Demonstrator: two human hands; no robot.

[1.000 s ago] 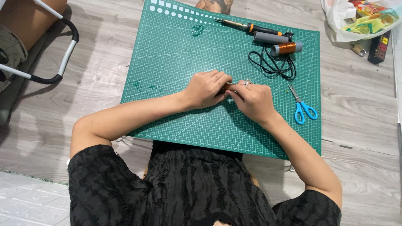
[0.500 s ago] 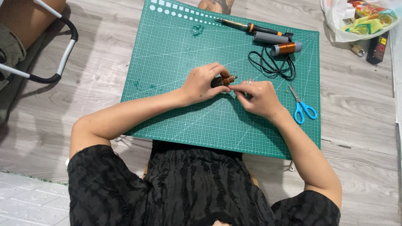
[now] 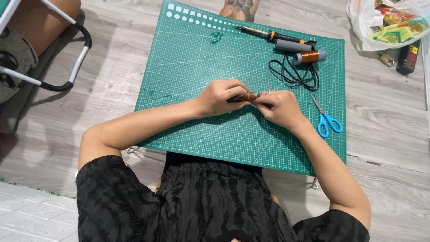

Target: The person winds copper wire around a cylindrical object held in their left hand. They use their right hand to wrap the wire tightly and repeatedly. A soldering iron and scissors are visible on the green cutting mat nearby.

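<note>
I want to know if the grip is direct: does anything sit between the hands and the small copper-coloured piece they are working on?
Nothing visible does. The left hand and the right hand both close straight on the small copper-wound piece over the green cutting mat. The scissors and black cord lie apart to the right.

Cutting mat lies on the floor, person seated at its near edge. Both hands meet over the mat's middle: left hand and right hand touch, a small coil between them. Soldering iron lies along the far edge; just before it a spool of wire, with a cable looped nearer. Scissors sit by the right edge. Beyond the far right corner, off the mat, a bag. Chair frame stands well left of the mat.
</note>
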